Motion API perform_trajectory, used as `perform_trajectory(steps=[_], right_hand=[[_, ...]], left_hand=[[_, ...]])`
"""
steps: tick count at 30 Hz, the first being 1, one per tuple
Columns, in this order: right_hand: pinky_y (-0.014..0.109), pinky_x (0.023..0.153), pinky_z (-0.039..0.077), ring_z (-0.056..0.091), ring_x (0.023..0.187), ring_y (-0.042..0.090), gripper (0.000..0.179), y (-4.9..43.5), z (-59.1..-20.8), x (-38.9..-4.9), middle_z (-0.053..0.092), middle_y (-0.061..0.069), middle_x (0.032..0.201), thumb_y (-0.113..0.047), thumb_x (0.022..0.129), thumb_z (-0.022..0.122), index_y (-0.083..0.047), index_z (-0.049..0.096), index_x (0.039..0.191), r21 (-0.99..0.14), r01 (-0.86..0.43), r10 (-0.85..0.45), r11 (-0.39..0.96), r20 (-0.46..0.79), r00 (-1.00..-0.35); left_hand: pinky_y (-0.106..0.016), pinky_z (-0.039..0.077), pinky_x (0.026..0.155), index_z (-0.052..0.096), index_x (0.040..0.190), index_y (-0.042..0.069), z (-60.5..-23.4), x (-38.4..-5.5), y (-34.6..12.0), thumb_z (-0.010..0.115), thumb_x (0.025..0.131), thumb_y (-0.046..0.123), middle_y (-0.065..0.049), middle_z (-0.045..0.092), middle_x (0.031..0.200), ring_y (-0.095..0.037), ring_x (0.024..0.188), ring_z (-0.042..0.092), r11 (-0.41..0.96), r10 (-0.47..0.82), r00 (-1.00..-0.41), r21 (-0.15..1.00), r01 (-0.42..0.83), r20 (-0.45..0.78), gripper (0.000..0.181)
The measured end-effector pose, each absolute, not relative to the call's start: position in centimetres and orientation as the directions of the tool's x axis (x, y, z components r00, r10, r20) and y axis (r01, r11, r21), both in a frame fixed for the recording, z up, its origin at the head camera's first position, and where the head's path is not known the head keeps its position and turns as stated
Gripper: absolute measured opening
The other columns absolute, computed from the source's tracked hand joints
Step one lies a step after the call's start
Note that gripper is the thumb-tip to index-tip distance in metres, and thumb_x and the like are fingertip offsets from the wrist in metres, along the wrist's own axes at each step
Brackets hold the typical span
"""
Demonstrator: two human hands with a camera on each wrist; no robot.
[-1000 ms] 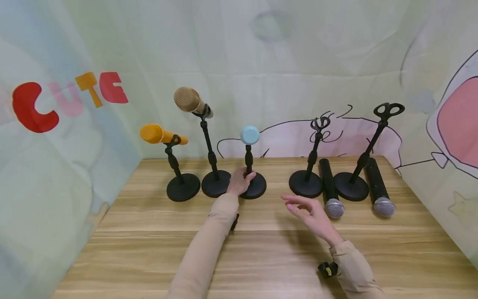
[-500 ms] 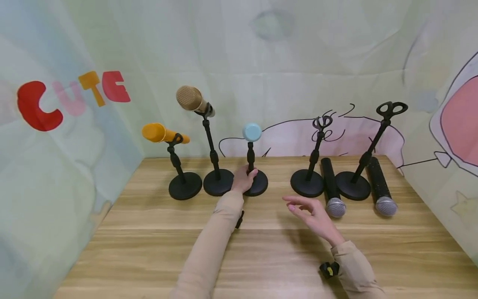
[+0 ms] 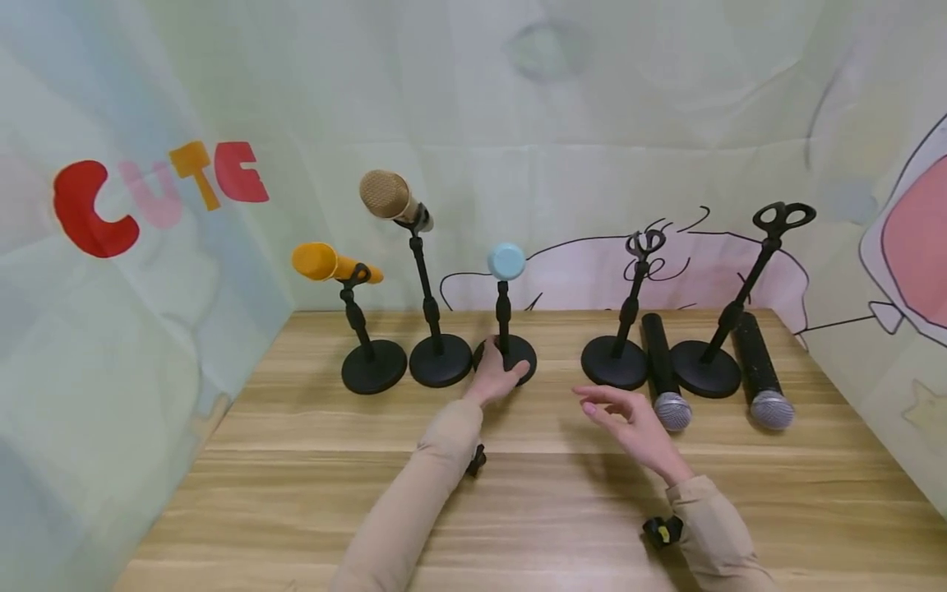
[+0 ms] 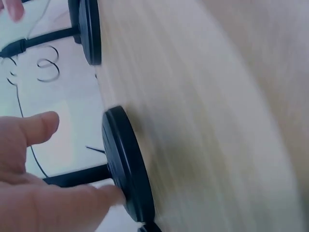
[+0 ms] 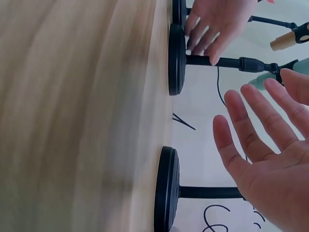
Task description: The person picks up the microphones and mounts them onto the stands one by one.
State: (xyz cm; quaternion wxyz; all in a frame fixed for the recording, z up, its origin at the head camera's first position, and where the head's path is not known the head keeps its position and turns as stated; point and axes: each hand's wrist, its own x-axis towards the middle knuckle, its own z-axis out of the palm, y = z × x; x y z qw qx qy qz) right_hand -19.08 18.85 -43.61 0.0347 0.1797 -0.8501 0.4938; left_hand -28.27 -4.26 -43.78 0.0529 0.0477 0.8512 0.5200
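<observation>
My left hand [image 3: 497, 376] is at the short stand [image 3: 504, 308] that carries a light-blue microphone [image 3: 506, 261]. Its thumb is spread away from the pole; in the left wrist view a straight finger [image 4: 82, 200] reaches the round black base [image 4: 126, 164], and whether it touches cannot be told. Over the table, in front of an unfilled stand [image 3: 620, 358], hovers my right hand [image 3: 635, 423], fingers loosely extended and holding nothing. To the left, an orange microphone [image 3: 325, 261] and a gold microphone [image 3: 388, 196] sit in the clips of two more stands.
Two black microphones with silver heads, one [image 3: 669, 386] between the right-hand stands and another [image 3: 762, 378] at far right, lie on the wooden table [image 3: 547, 510]. A tall stand [image 3: 706, 366] with a bare clip rises between them. A printed cloth [image 3: 592, 107] hangs behind.
My left hand has let go of the blue microphone's stand, its thumb coming away from the pole and the hand drawing slightly back. My right hand keeps its pose; the head view has shifted slightly.
</observation>
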Motion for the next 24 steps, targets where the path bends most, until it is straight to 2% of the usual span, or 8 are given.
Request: perform_trajectory(steps=[4, 7, 9, 10, 15, 17, 20, 24], right_hand=[[0.028, 0.088, 0.049, 0.064, 0.109, 0.017, 0.031, 19.6, -43.3, -19.3, 0.069, 0.018, 0.128, -0.013, 0.099, 0.063, -0.004, 0.067, 0.129, -0.803, -0.333, -0.238, 0.494, 0.244, -0.94], [0.027, 0.087, 0.05, 0.064, 0.113, 0.027, 0.029, 20.3, -43.1, -19.7, 0.068, 0.017, 0.131, -0.01, 0.099, 0.062, -0.005, 0.068, 0.127, -0.768, -0.352, -0.211, 0.535, 0.282, -0.936], [0.023, 0.086, 0.049, 0.063, 0.115, 0.025, 0.027, 20.9, -42.9, -19.9, 0.066, 0.017, 0.134, -0.009, 0.1, 0.06, -0.004, 0.069, 0.125, -0.742, -0.37, -0.195, 0.559, 0.316, -0.928], [0.02, 0.084, 0.048, 0.063, 0.115, 0.018, 0.026, 21.3, -42.9, -20.0, 0.066, 0.018, 0.133, -0.007, 0.1, 0.059, -0.003, 0.07, 0.124, -0.726, -0.386, -0.186, 0.569, 0.343, -0.921], [0.017, 0.078, 0.047, 0.064, 0.114, 0.027, 0.023, 23.4, -42.2, -20.7, 0.065, 0.023, 0.13, 0.001, 0.098, 0.058, 0.001, 0.072, 0.117, -0.635, -0.426, -0.16, 0.644, 0.433, -0.887], [0.022, 0.08, 0.049, 0.062, 0.113, 0.042, 0.023, 24.2, -41.7, -21.0, 0.064, 0.025, 0.131, 0.003, 0.098, 0.057, 0.0, 0.072, 0.115, -0.601, -0.41, -0.159, 0.686, 0.426, -0.891], [0.036, 0.08, 0.047, 0.058, 0.116, 0.046, 0.028, 25.5, -41.2, -21.5, 0.058, 0.028, 0.134, 0.01, 0.096, 0.051, 0.0, 0.072, 0.113, -0.57, -0.376, -0.173, 0.73, 0.378, -0.909], [0.057, 0.089, 0.043, 0.045, 0.127, 0.055, 0.042, 27.0, -40.6, -22.3, 0.047, 0.034, 0.141, 0.02, 0.085, 0.042, 0.002, 0.067, 0.113, -0.559, -0.336, -0.223, 0.758, 0.262, -0.939]], left_hand=[[-0.049, 0.018, 0.126, -0.005, 0.157, -0.007, -43.5, -27.0, -3.8, 0.059, 0.1, 0.021, -0.03, -0.002, 0.166, -0.039, 0.157, 0.008, 0.446, 0.131, -0.989, 0.895, 0.001, -0.065, 0.09], [-0.048, 0.012, 0.128, -0.014, 0.156, -0.005, -43.3, -26.2, -3.7, 0.057, 0.101, 0.023, -0.027, -0.014, 0.166, -0.036, 0.158, -0.007, 0.452, 0.142, -0.987, 0.892, -0.002, -0.074, 0.094], [-0.048, 0.013, 0.128, -0.015, 0.156, -0.005, -43.3, -25.8, -3.8, 0.056, 0.102, 0.023, -0.026, -0.017, 0.166, -0.037, 0.157, -0.009, 0.461, 0.153, -0.986, 0.887, 0.009, -0.07, 0.094], [-0.048, 0.013, 0.128, -0.015, 0.156, -0.005, -43.3, -25.7, -3.8, 0.056, 0.102, 0.023, -0.026, -0.018, 0.166, -0.037, 0.157, -0.009, 0.465, 0.16, -0.985, 0.885, 0.017, -0.065, 0.094], [-0.051, 0.015, 0.127, -0.009, 0.157, -0.006, -43.7, -24.7, -4.1, 0.058, 0.1, 0.025, -0.027, -0.014, 0.166, -0.04, 0.157, -0.005, 0.494, 0.191, -0.98, 0.868, 0.045, -0.057, 0.094], [-0.052, 0.015, 0.127, -0.007, 0.158, -0.006, -43.7, -24.3, -4.4, 0.058, 0.1, 0.027, -0.027, -0.012, 0.167, -0.041, 0.157, -0.003, 0.506, 0.206, -0.977, 0.86, 0.06, -0.054, 0.093], [-0.054, 0.013, 0.127, -0.006, 0.157, -0.007, -43.9, -23.7, -4.8, 0.057, 0.101, 0.027, -0.028, -0.01, 0.166, -0.042, 0.156, -0.004, 0.505, 0.241, -0.97, 0.859, 0.086, -0.044, 0.091], [-0.055, 0.012, 0.126, -0.005, 0.157, -0.007, -44.2, -23.0, -5.2, 0.055, 0.102, 0.026, -0.028, -0.009, 0.167, -0.043, 0.156, -0.005, 0.495, 0.281, -0.959, 0.862, 0.111, -0.039, 0.088]])
